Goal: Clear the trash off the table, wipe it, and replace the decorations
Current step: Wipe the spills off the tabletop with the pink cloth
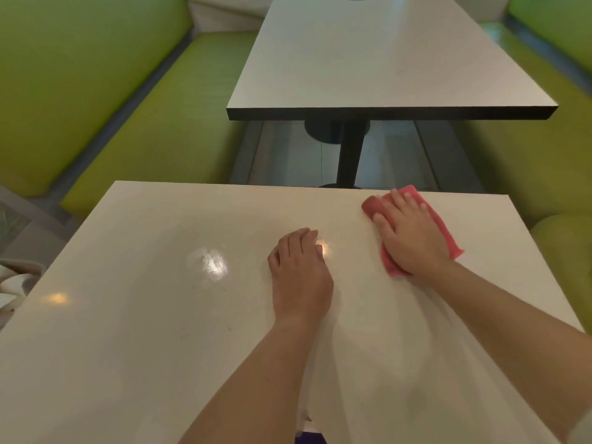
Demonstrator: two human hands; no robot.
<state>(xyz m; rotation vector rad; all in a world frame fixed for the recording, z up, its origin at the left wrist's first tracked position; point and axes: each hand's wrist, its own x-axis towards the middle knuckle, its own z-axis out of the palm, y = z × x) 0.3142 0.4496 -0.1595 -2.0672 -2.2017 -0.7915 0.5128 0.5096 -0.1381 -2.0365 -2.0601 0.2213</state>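
Wiping is the step in hand: the right hand (408, 233) lies flat, fingers straight and spread, pressing a pink cloth (426, 219) onto the table (144, 315) at the right of the frame, just below the table's far edge. The left hand (299, 270) rests palm down near the middle of the frame, fingers close together and loosely bent, holding nothing; it seems to brace the body. No trash or decorations show on this table. A dull, smeared patch (209, 262) catches the light left of centre, well apart from the cloth, and probably wants a pass. To do this well, I would keep the palm flat over the folded cloth, sweep in overlapping strokes from the far edge toward the bottom of the frame, and lift the bracing hand before the cloth reaches it. A second table (384, 59) stands beyond, between green benches (144, 107).
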